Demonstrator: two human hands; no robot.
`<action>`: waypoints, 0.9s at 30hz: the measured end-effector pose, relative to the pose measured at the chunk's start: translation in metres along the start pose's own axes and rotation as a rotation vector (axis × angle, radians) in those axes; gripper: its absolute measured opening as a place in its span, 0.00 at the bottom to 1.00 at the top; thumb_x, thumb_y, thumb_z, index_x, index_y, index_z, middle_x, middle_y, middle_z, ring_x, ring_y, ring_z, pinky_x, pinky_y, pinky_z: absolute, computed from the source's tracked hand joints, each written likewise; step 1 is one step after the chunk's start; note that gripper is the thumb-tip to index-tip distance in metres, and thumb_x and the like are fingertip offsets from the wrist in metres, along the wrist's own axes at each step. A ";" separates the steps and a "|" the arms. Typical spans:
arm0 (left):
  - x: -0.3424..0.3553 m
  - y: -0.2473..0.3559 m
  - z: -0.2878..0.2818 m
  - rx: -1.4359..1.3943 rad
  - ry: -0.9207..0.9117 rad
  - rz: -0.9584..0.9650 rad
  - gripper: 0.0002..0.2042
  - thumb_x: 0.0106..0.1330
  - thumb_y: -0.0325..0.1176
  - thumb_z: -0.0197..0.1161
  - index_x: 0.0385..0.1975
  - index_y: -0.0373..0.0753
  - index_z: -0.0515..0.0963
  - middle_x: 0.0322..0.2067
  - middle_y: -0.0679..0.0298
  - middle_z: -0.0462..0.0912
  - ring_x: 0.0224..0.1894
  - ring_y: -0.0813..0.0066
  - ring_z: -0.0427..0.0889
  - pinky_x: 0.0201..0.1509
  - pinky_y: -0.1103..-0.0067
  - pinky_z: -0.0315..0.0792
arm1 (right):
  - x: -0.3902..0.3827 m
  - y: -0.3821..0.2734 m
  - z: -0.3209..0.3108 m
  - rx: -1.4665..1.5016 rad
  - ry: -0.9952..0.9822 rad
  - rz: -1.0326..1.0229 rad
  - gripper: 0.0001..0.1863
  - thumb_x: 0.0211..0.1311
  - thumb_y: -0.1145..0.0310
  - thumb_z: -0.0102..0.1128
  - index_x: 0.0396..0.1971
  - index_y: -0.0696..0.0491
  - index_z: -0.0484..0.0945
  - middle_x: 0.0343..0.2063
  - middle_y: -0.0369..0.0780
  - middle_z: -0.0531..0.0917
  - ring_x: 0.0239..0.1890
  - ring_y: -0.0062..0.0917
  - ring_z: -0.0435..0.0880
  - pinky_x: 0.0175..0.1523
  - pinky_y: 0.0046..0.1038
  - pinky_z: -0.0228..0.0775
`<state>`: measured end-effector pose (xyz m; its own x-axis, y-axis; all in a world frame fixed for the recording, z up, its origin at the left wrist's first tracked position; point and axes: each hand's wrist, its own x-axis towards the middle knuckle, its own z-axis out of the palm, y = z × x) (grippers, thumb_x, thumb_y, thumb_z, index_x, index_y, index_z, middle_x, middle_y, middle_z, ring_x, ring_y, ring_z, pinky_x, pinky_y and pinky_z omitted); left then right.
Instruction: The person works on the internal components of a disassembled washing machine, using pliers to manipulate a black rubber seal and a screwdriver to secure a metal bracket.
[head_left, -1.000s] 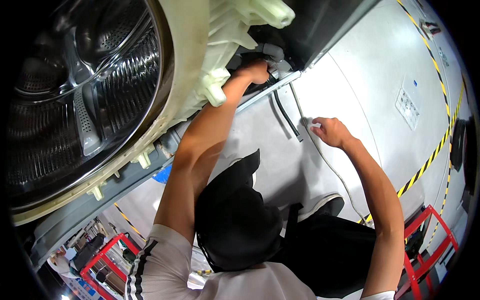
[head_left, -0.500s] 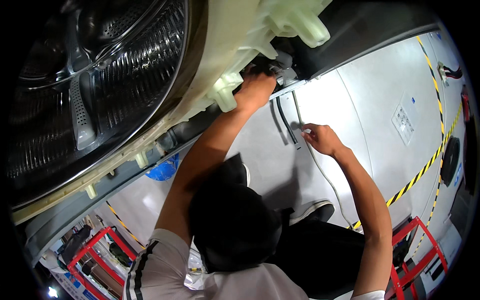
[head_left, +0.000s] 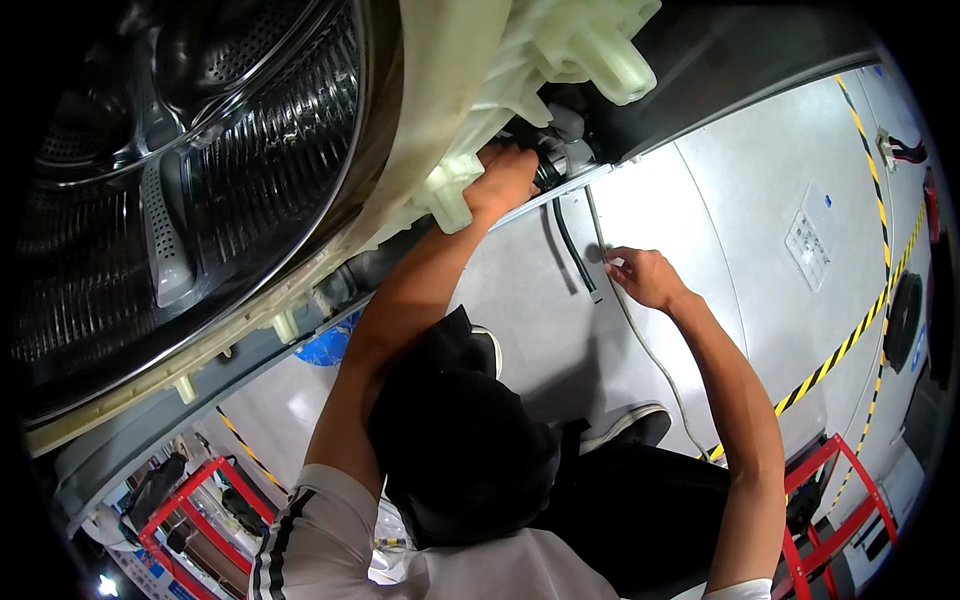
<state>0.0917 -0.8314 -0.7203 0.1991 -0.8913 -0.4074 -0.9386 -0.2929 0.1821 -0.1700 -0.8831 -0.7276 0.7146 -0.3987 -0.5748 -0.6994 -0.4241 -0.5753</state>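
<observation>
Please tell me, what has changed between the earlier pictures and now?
The right hand moved left to the grey cable and now meets or nearly meets it; a grip cannot be confirmed. The left hand drew back slightly from the bent grey hose. The camera view also shifted. The black tube stayed on the floor.

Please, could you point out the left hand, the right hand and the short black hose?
Left hand point(head_left: 507, 181): head view, back of the hand.
Right hand point(head_left: 647, 278): head view, middle of the hand.
Short black hose point(head_left: 572, 248): head view, middle of its length.
</observation>
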 end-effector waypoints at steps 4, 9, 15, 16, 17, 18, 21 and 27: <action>0.007 0.000 -0.004 0.017 -0.056 0.008 0.19 0.50 0.46 0.66 0.38 0.41 0.77 0.39 0.54 0.79 0.48 0.55 0.75 0.53 0.64 0.64 | 0.000 0.006 0.004 -0.016 0.005 -0.014 0.15 0.60 0.60 0.53 0.41 0.54 0.78 0.27 0.46 0.83 0.33 0.39 0.82 0.42 0.34 0.72; 0.001 -0.001 -0.008 0.079 0.009 0.060 0.19 0.50 0.46 0.65 0.39 0.41 0.77 0.38 0.55 0.80 0.46 0.55 0.76 0.52 0.65 0.66 | -0.001 -0.001 0.002 -0.033 -0.009 -0.006 0.16 0.60 0.59 0.53 0.41 0.54 0.78 0.27 0.45 0.83 0.33 0.39 0.82 0.42 0.34 0.72; 0.000 -0.001 -0.009 0.091 0.034 0.129 0.21 0.50 0.48 0.64 0.38 0.38 0.77 0.35 0.53 0.81 0.41 0.54 0.79 0.46 0.66 0.71 | 0.000 -0.011 -0.004 -0.002 0.007 -0.046 0.16 0.61 0.60 0.52 0.42 0.54 0.77 0.27 0.46 0.83 0.33 0.39 0.82 0.42 0.34 0.72; 0.001 -0.002 -0.008 0.091 0.028 0.133 0.21 0.51 0.48 0.64 0.38 0.38 0.77 0.35 0.53 0.81 0.41 0.54 0.79 0.46 0.66 0.71 | 0.000 -0.016 -0.007 -0.007 0.007 -0.049 0.16 0.61 0.60 0.52 0.42 0.54 0.77 0.27 0.46 0.83 0.33 0.39 0.81 0.42 0.34 0.72; 0.001 -0.003 -0.008 0.093 0.020 0.136 0.22 0.51 0.48 0.63 0.38 0.38 0.77 0.35 0.53 0.81 0.41 0.54 0.79 0.47 0.65 0.71 | -0.001 -0.021 -0.009 -0.011 0.007 -0.053 0.16 0.61 0.60 0.51 0.43 0.54 0.77 0.27 0.46 0.83 0.33 0.39 0.81 0.42 0.34 0.72; 0.001 -0.004 -0.008 0.094 0.012 0.140 0.22 0.51 0.49 0.63 0.39 0.38 0.77 0.36 0.53 0.81 0.41 0.54 0.79 0.47 0.65 0.71 | -0.001 -0.023 -0.010 -0.010 0.006 -0.059 0.16 0.61 0.61 0.51 0.43 0.55 0.77 0.27 0.46 0.82 0.33 0.39 0.81 0.42 0.34 0.72; -0.004 -0.007 -0.006 0.027 0.147 0.206 0.21 0.50 0.44 0.65 0.40 0.39 0.76 0.35 0.54 0.81 0.42 0.53 0.78 0.46 0.63 0.70 | 0.000 -0.028 -0.012 -0.021 0.005 -0.073 0.16 0.61 0.61 0.52 0.43 0.55 0.77 0.27 0.46 0.82 0.33 0.39 0.81 0.42 0.33 0.72; -0.013 -0.009 0.001 -0.027 0.259 0.277 0.23 0.49 0.41 0.66 0.46 0.41 0.72 0.40 0.57 0.79 0.41 0.52 0.78 0.44 0.60 0.70 | -0.004 -0.026 -0.008 -0.041 0.005 -0.049 0.16 0.60 0.62 0.52 0.43 0.55 0.77 0.27 0.46 0.82 0.33 0.39 0.81 0.42 0.33 0.72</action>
<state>0.0969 -0.8167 -0.7177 0.0066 -0.9949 -0.1004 -0.9597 -0.0345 0.2790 -0.1545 -0.8775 -0.7059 0.7483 -0.3808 -0.5432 -0.6623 -0.4759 -0.5787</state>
